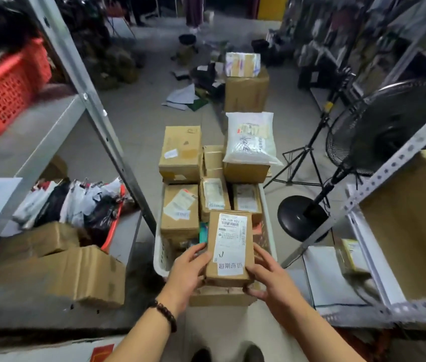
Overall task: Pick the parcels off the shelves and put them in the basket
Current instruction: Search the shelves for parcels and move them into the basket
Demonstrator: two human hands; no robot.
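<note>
Boxes (179,207) crowd basket (160,253); gap at near-left corner. Shelf post (97,108) left, fan (389,126) right flank aisle.

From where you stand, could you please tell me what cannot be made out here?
Head view.
Basket bottom: hidden by boxes.
Label on held box: print too small.
Red crate: blurred, cut by left edge.
Lower box: mostly covered by held box, left hand, right hand.

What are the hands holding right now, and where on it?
A labelled cardboard parcel: left hand grips its near left edge, right hand its near right corner.
</note>
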